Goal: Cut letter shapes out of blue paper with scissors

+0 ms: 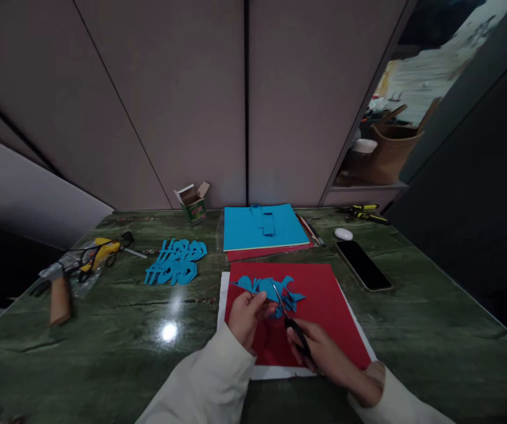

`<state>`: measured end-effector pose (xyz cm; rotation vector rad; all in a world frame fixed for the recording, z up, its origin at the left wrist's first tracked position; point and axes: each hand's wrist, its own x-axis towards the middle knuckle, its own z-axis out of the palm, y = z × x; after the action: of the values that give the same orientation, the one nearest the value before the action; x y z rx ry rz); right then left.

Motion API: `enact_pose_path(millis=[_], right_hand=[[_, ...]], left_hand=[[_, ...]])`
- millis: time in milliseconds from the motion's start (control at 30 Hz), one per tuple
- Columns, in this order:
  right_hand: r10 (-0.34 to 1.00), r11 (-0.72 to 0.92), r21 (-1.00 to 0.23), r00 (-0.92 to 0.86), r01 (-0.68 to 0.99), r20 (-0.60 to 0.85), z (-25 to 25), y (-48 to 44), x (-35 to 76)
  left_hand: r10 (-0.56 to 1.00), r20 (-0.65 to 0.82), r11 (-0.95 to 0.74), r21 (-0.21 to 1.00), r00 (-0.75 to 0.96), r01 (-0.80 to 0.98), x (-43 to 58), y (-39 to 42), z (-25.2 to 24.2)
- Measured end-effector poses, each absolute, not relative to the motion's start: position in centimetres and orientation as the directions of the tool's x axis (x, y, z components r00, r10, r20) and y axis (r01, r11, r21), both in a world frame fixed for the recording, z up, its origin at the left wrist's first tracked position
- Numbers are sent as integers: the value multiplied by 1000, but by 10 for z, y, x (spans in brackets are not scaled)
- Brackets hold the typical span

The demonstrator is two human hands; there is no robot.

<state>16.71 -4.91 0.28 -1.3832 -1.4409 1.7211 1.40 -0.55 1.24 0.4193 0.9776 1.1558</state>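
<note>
One person's two hands work over one red sheet (319,294), the landmark here, which lies on one white sheet (275,372) whose edges show. The left hand (245,315) pinches one blue paper piece (258,285), partly cut into curved shapes, above the red sheet's left-middle part. The right hand (317,348) grips one pair of scissors (298,337) with black handles, its blades against the blue paper piece.

Left of the red sheet lie two blue letter cut-outs (172,273), one just behind the other; farther left are one brown handle (60,300) and one yellow tool (103,252). Beyond the red sheet sits one blue stack (239,227), its sheets too close to count, with two small blue pieces (269,224) on top. Behind and left of the red sheet stands one open box (195,212). To its right lie one phone (363,265) and one white oval object (344,234).
</note>
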Motion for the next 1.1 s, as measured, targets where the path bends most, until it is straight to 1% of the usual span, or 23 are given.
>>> enact_pose_path(millis=[467,600,700,900,1000,1100], right_hand=[[862,-302,-928,-354,219,-364,5,-49,167],[857,-329,-923,-347,201,-381,4,-49,167],[853,-349,-917,-339,196,-397,3,-49,168],[865,-342,-924,-327,172,-381,3,-50,171],[860,-369,-914,-310,170,-405,4,-51,172],[861,-364,-914,-309,178,-403,3,-51,171]], left_hand=[[908,-415,368,734,53,-571,13,-7,12],[910,-411,367,739,55,-565,13,-8,15],[911,-406,378,750,74,-543,13,-8,15],[893,-422,441,755,155,-486,13,-9,12],[893,-424,441,756,152,-484,13,-9,11],[892,-429,441,752,142,-490,14,-9,11]])
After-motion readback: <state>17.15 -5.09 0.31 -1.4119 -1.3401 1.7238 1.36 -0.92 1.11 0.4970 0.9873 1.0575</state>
